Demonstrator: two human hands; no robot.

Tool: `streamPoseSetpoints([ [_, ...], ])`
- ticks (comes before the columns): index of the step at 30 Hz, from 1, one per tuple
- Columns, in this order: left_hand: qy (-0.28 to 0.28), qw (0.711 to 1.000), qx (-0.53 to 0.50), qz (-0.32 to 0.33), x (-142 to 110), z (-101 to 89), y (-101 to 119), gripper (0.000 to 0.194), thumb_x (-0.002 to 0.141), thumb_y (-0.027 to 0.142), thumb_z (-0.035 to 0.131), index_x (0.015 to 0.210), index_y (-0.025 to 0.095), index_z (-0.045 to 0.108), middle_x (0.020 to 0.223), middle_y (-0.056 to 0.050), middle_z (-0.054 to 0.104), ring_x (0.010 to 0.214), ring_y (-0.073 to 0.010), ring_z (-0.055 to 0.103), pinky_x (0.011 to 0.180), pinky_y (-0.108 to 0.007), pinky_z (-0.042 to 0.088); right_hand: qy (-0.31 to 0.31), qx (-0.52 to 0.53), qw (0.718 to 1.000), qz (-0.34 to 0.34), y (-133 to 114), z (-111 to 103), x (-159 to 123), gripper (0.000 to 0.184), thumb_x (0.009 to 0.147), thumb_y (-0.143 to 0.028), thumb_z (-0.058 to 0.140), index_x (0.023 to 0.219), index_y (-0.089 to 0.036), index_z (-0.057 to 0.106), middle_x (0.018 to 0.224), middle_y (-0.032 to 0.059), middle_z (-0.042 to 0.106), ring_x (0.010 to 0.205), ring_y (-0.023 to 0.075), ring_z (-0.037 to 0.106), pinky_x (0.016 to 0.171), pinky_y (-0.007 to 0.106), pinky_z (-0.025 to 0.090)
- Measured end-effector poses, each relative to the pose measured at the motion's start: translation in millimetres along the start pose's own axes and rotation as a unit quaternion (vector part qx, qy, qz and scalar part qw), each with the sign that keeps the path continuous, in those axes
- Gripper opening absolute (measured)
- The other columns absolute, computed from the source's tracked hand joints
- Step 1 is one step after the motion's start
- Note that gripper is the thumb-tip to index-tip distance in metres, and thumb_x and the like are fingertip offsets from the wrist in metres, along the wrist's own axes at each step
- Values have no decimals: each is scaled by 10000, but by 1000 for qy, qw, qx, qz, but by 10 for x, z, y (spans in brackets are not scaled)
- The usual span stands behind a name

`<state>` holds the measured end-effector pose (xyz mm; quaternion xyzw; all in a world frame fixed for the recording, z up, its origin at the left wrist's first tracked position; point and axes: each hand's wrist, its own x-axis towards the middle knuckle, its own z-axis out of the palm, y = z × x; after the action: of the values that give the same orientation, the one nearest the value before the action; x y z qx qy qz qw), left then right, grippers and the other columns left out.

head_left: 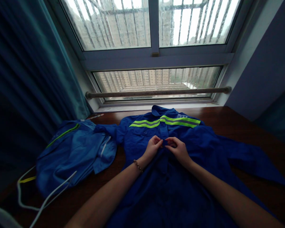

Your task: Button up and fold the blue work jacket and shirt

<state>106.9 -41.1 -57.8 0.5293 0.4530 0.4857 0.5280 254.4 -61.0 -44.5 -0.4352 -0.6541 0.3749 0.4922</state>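
A blue work jacket with yellow-green reflective stripes across the chest lies spread face up, its collar toward the window. At the middle of its front, my left hand pinches the placket edge between thumb and fingers. Close on the other side, my right hand is closed on the same front strip. A small fold of cloth shows between the fingertips. Any button there is too small to make out. One sleeve reaches out to the right, and the other goes left toward a second garment.
On the left sits a heap of lighter blue clothing with a green stripe. A white cable or thin frame curves in front of it. Beyond the brown wooden surface, a rail crosses the window; a curtain hangs at left.
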Motion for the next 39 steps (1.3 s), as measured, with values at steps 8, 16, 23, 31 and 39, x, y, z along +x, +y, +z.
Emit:
streamPoseSetpoints([
  [8, -10, 998, -61, 5, 17, 2, -42, 282, 614, 263, 648, 733, 159, 414, 590, 62, 469, 513, -58, 465, 515, -179, 354, -8, 59, 997, 44, 106, 8, 24, 302, 657, -315, 633, 906, -150, 584, 804, 40, 608, 750, 164, 578, 692, 273, 467],
  [16, -19, 998, 7, 60, -78, 83, 30, 257, 638, 174, 599, 805, 173, 403, 673, 48, 460, 597, -61, 467, 547, -162, 341, 23, 3, 999, 46, 118, 3, 13, 235, 715, -389, 572, 740, -156, 584, 710, 40, 620, 651, 159, 568, 601, 253, 435],
  [23, -21, 995, 52, 80, -90, 106, 32, 250, 621, 78, 514, 812, 176, 387, 681, 49, 407, 584, -54, 408, 532, -157, 316, 39, -76, 996, 25, 57, 4, -8, 224, 741, -387, 542, 686, -170, 541, 644, 10, 576, 593, 134, 522, 555, 226, 390],
  [31, -34, 990, 83, 105, -104, 93, 24, 268, 605, 36, 464, 827, 176, 409, 684, 51, 390, 567, -52, 356, 515, -154, 295, -13, -125, 992, -1, 54, 47, -23, 275, 818, -365, 421, 617, -181, 456, 530, -43, 429, 495, 90, 395, 482, 203, 296],
  [39, -8, 991, 96, 88, -23, 49, -15, 249, 646, 62, 484, 867, 165, 434, 787, 13, 491, 598, -57, 459, 533, -157, 346, -131, -117, 981, 80, 46, -138, 105, 334, 796, -405, 417, 583, -169, 522, 476, -29, 505, 431, 89, 442, 438, 196, 298],
])
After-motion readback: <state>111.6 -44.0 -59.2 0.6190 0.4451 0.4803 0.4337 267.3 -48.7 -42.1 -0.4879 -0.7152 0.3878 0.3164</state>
